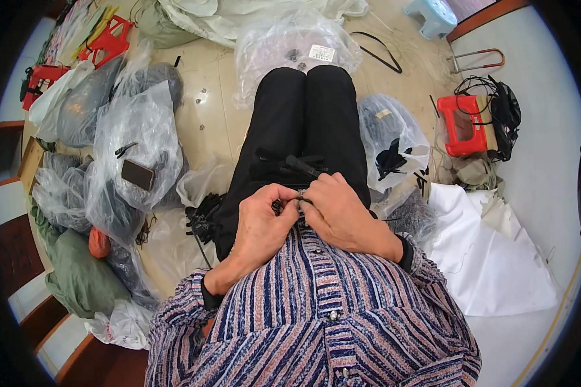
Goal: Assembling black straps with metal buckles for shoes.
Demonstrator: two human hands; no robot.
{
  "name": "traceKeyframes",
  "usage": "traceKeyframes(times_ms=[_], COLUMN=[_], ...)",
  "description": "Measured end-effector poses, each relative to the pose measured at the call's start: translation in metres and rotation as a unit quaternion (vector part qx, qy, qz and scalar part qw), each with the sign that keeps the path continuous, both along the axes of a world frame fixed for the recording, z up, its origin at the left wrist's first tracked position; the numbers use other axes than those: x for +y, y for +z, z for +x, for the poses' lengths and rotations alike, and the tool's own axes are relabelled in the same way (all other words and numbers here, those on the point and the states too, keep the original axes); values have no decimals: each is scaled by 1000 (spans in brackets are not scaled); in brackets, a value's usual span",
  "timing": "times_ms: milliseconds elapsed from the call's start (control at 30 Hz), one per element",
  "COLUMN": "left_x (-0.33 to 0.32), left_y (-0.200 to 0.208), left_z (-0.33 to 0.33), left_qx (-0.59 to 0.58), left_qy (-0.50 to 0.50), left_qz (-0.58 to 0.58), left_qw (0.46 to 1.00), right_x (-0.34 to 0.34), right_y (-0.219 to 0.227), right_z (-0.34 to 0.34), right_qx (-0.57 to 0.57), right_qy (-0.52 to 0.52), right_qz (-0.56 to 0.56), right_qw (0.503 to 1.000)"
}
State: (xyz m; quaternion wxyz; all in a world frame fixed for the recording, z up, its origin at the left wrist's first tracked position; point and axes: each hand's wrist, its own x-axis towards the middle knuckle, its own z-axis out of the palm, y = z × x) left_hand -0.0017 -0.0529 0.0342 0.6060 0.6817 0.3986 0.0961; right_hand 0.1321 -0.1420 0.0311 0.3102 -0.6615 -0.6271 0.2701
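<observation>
My left hand (pixel 262 218) and my right hand (pixel 343 211) meet over my lap, thumbs and fingers pinched together. Between the fingertips is a narrow black strip (pixel 303 200), mostly covered by the fingers, so its exact kind cannot be made out. Several black strap-like pieces (pixel 303 165) lie across my thighs just beyond the hands. Beside my left thigh hangs a bunch of similar black pieces (pixel 204 219). More black pieces (pixel 391 160) rest on a clear plastic bag (pixel 373 116) to my right.
Stuffed clear bags (pixel 135 116) crowd the left floor, with a phone (pixel 137 175) on one. Red stools (pixel 108 41) stand far left; another red stool (pixel 461 126) with cables is at right. White cloth (pixel 484 258) spreads nearby at right. A blue stool (pixel 431 18) stands far right.
</observation>
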Motion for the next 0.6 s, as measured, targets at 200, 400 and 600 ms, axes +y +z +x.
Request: traceKeyframes(times_ms=[200,400,600], left_x=[-4,-5,3], left_y=[-2,-12,-4], left_z=[-7,-10,-8], left_qx=[-26,-106,-48], left_qy=[-53,-78,-63], left_qz=[74,105,-74], left_qw=[995,986,994], right_x=[-5,-11,-13], right_y=[6,3,4], right_z=[-10,-7,-2], right_qx=[-103,-126,-25], right_qy=[44,67,29], right_qz=[37,62,58], right_qw=[993,988,998])
